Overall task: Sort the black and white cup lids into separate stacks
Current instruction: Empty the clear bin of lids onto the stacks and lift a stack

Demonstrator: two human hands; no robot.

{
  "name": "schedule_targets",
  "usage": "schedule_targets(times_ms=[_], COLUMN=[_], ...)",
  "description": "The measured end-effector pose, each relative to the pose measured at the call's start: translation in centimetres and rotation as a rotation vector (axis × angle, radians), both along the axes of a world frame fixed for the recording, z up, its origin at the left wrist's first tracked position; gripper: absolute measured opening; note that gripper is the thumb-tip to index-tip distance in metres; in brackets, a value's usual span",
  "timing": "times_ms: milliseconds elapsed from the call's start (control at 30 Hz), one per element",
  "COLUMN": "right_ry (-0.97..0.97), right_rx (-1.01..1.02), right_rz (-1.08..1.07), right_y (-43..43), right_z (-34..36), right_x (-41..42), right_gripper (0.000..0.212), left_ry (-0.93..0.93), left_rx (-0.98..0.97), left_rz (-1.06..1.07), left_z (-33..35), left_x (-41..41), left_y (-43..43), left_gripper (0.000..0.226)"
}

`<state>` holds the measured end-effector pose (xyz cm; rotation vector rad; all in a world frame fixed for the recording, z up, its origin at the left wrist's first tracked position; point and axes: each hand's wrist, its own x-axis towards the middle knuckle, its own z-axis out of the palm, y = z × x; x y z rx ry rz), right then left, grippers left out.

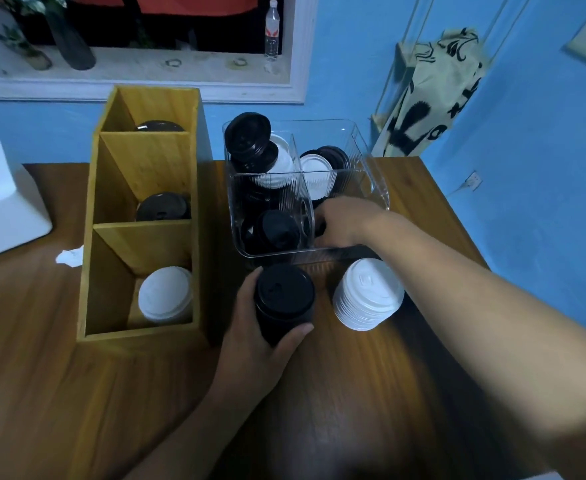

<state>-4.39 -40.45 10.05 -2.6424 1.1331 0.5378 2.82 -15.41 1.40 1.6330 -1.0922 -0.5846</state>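
Left hand (260,344) grips a stack of black lids (284,299) upright on the wooden tabletop (371,393), fingers and thumb wrapped round its sides. Stack of white lids (367,296) stands just right of it, slightly tilted, apart from both hands. Right hand (347,221) reaches into the near right part of the clear bin (274,254); its fingertips are hidden, so its grasp cannot be determined. The bin holds mixed loose black lids (248,133) and white lids (314,171). Wooden organizer (146,154) at left: black lids in the far and middle compartments, white lids in the near one.
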Motion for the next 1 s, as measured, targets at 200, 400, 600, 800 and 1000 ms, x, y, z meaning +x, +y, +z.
schedule_targets(times_ms=[200,400,600,800,1000], right_ry=[-0.082,-0.634,-1.013,-0.669,-0.620], right_rx=[-0.133,-0.151,0.412,0.697,0.360], right_rz=[0.011,-0.139,-0.151,-0.367,-0.387], right_y=[0.2,3.7,11.4,13.5,13.6], right_z=[0.9,5.1,6.0,-0.5,-5.2], right_x=[-0.6,-6.8,-17.5,-21.5,-21.3], right_gripper=[0.013,0.005,0.026,0.027,0.019], left_ry=[0.003,0.026,-0.005,-0.048,-0.100], left_rx=[0.023,0.019,0.023,0.027,0.023], left_rz=[-0.003,-0.006,-0.017,0.009,0.012], left_z=[-0.2,-0.1,-0.4,-0.3,-0.6], left_x=[0.1,0.1,0.2,-0.2,-0.1], left_y=[0.0,0.0,0.0,-0.2,-0.1], left_gripper=[0.097,0.099,0.102,0.100,0.099])
